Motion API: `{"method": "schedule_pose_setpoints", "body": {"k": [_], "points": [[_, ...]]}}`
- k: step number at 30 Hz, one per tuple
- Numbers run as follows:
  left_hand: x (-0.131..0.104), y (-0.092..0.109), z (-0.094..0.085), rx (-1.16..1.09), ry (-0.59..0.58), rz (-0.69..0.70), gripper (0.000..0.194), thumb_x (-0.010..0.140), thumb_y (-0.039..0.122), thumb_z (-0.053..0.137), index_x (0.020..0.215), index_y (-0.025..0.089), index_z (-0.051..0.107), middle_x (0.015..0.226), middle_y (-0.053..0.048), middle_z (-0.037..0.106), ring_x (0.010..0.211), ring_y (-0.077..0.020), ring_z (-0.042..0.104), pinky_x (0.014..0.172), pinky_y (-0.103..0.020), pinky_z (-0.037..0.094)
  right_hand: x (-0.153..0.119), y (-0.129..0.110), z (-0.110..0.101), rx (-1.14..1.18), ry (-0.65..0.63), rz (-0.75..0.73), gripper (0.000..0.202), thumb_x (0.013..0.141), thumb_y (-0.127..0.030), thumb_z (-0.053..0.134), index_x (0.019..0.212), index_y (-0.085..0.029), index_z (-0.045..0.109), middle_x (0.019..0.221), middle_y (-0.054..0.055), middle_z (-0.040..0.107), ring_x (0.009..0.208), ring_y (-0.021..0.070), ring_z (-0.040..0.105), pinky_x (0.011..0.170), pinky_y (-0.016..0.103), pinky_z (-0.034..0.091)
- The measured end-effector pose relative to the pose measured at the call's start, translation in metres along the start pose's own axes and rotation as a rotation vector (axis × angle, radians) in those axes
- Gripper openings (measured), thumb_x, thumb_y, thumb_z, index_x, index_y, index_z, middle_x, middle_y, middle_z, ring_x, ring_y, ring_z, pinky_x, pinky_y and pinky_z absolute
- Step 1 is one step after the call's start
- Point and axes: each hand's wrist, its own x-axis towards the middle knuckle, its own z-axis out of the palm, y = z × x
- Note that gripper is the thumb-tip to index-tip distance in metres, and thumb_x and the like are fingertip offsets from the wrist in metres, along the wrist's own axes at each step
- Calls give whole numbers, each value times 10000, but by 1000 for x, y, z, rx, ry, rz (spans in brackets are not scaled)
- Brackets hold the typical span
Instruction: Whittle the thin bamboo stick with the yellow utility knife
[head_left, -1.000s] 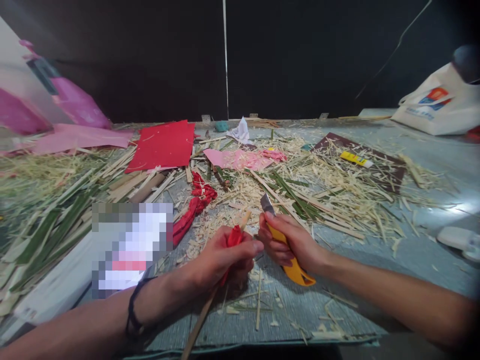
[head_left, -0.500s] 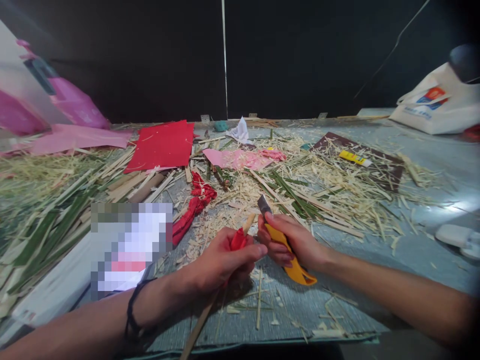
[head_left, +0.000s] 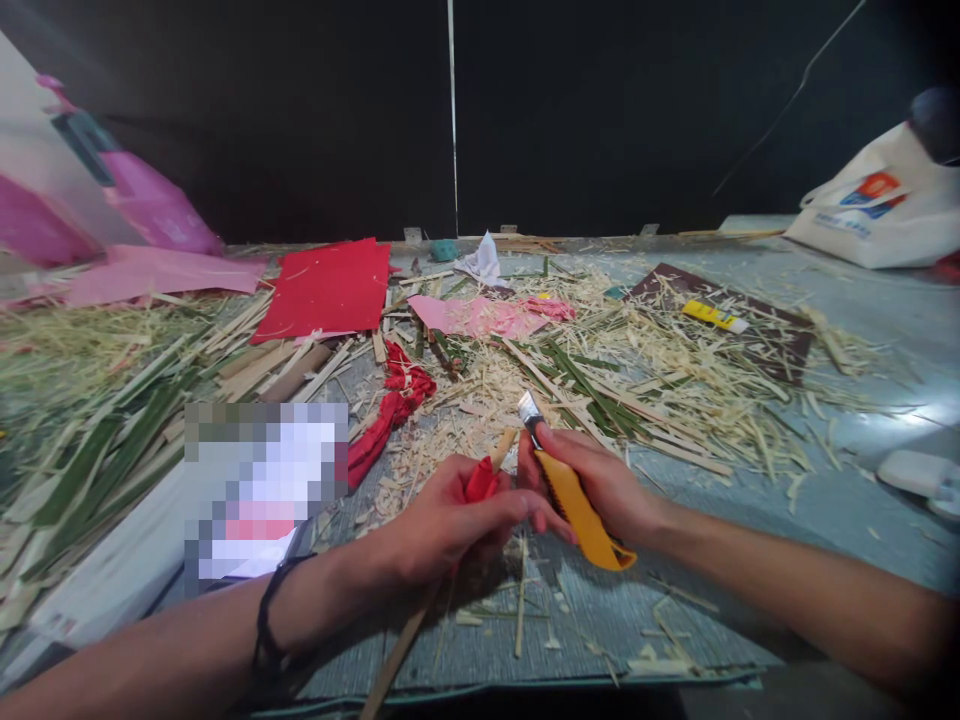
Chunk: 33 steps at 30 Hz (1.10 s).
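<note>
My left hand (head_left: 457, 515) is closed around a thin bamboo strip (head_left: 397, 655) with red paper (head_left: 481, 481) wrapped about it near the upper end. The strip's pale tip pokes out above the fist, and its lower part runs down toward the table's front edge. In my right hand (head_left: 581, 480) is a yellow utility knife (head_left: 583, 508), its blade out and pointing up and away from me. The fingers of my right hand come close to my left thumb; whether they touch the strip is hidden.
Shavings and bamboo strips (head_left: 600, 400) litter the table. Twisted red paper (head_left: 390, 420), a red sheet (head_left: 326, 290), pink paper (head_left: 480, 316) and a yellow tube (head_left: 712, 316) lie beyond my hands. A blurred-out bright screen (head_left: 274, 490) is at left, a cloth bag (head_left: 885, 205) far right.
The knife has turned slightly in my right hand, so its blade now catches the light. The fingers of that hand have shifted toward my left thumb. My left hand has barely moved.
</note>
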Motion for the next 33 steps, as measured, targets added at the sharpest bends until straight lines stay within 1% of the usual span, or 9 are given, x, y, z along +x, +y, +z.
{"method": "schedule_pose_setpoints", "body": {"k": [3,6,8,9,14,17,22,29,33], "points": [[0,-1,1,-18,26,6,418,888,459,677,611,184,527,485,60,404,422,-64,302,427,-249,200,0,-1,0,-55,8,-2,435,1010,-533,470,830,-158,598,552,22,650,325,90,479,348,184,365],[0,-5,1,-65,18,8,453,884,427,684,569,198,452,468,65,389,414,-62,299,420,-245,200,-2,-2,0,-118,45,-2,294,928,-457,671,916,-173,596,512,-64,555,303,48,366,310,151,268],[1,-7,1,-77,24,12,454,878,423,693,566,200,450,451,68,388,401,-59,291,414,-244,188,-4,-1,0,-124,57,-5,281,877,-398,754,959,-186,589,521,-103,492,322,33,326,315,138,262],[1,-8,0,-74,27,13,455,878,424,694,564,198,454,445,68,390,398,-58,287,412,-245,183,-4,-1,-1,-120,60,-5,287,864,-384,771,971,-189,590,546,-106,491,334,28,324,319,136,271],[0,-6,-1,-18,6,48,458,879,417,686,553,189,459,457,60,394,416,-57,292,422,-253,180,-4,-1,-1,-140,62,-24,332,812,-354,816,985,-171,600,696,-35,637,369,24,381,320,140,305],[2,-4,0,-43,24,58,413,864,404,705,590,185,488,466,72,381,418,-55,287,420,-248,172,-4,-4,1,-164,54,-18,362,781,-354,839,969,-163,595,759,5,683,383,27,397,322,146,314],[4,-4,0,-112,41,76,339,838,369,735,646,179,530,487,80,388,422,-49,275,414,-237,160,-4,-3,-1,-219,7,-84,366,745,-316,873,952,-166,611,772,-7,649,496,50,447,410,155,376],[3,-8,-1,-154,52,58,350,842,363,758,649,181,529,492,79,398,422,-47,296,418,-229,185,-4,-2,-4,-256,-34,-61,345,810,-400,819,984,-170,630,794,-8,647,453,40,407,381,164,334],[4,-8,-2,-136,34,10,379,844,403,751,635,185,521,492,75,387,426,-54,286,418,-234,188,-5,-3,-4,-265,-51,-100,317,829,-368,810,1013,-172,642,819,0,653,490,51,433,420,176,363]]}}
